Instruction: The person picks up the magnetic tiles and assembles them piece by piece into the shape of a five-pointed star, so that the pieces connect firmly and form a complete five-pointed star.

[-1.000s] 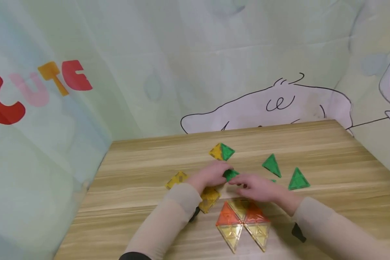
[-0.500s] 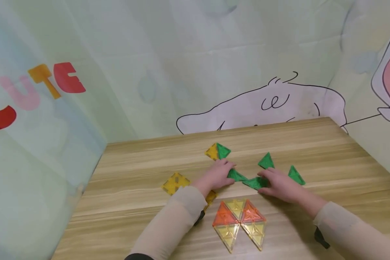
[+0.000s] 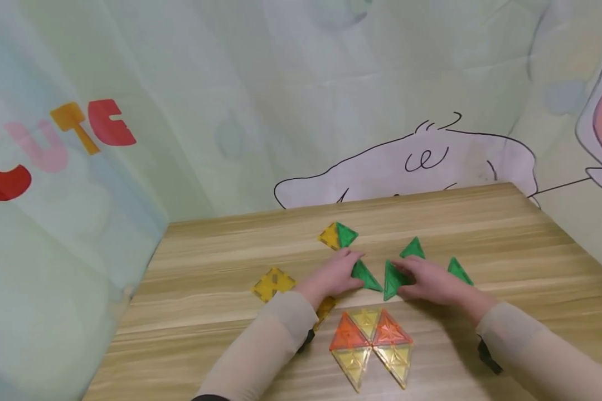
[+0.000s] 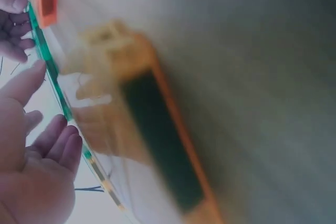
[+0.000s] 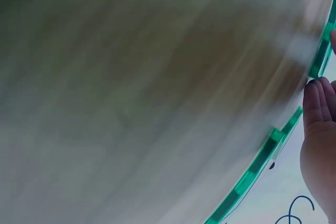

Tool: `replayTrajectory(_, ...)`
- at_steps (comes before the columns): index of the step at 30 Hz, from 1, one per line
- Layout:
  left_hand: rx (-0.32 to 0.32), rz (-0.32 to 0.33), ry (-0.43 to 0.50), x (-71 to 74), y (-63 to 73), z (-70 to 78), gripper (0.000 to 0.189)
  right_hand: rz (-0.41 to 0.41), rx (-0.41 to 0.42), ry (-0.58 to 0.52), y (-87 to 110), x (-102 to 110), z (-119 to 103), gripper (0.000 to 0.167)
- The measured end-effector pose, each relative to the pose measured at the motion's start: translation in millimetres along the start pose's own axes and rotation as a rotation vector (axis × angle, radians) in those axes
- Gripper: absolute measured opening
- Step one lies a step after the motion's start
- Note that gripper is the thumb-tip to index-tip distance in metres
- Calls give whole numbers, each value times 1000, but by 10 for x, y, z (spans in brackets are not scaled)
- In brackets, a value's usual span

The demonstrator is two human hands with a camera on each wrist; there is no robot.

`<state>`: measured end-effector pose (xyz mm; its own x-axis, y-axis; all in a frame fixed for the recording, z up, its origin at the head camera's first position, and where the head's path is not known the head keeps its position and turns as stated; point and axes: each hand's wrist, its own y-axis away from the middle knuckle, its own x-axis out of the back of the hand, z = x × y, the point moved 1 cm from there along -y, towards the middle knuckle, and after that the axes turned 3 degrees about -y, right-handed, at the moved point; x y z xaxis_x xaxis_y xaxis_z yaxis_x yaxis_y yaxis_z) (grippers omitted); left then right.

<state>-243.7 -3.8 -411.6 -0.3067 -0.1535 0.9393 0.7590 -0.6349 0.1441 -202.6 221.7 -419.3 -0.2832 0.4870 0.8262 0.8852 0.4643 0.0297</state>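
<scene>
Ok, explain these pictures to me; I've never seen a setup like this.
There's no machine: a person's left hand and right hand, both bare, work at a table. The wide picture comes from a camera on the head; the two close, slanted ones come from cameras on the wrists. On the table lie a red-and-yellow group of tiles nearest the camera, yellow tiles to the left, a green-and-yellow pair farther back, and two loose green tiles. Each hand holds another green tile.
</scene>
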Motion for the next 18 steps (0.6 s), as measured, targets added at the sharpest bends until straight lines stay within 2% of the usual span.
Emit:
replayTrajectory(2, 3, 7, 11, -20, -27, 3, 65, 7, 10, -1, -47, -21, -8, 64)
replayTrajectory(8, -71, -6, 10, -36, -84, 33, 65, -7, 73, 22, -161, -43, -30, 56)
replayTrajectory(10, -72, -14, 21, -12, -92, 52, 64, -12, 81, 19, -156, -8, -22, 56)
replayTrajectory(13, -47, -12, 44, 69, -126, 101, 63, 17, 69, 3, -97, 127, 33, 55)
replayTrajectory(15, -37, 1, 48, 136, -171, 151, 62, 43, 32, -24, -9, 242, 106, 55)
replayTrajectory(18, -36, 13, 20, 206, -275, 250, 61, 68, -7, -46, 141, 384, 259, 55)
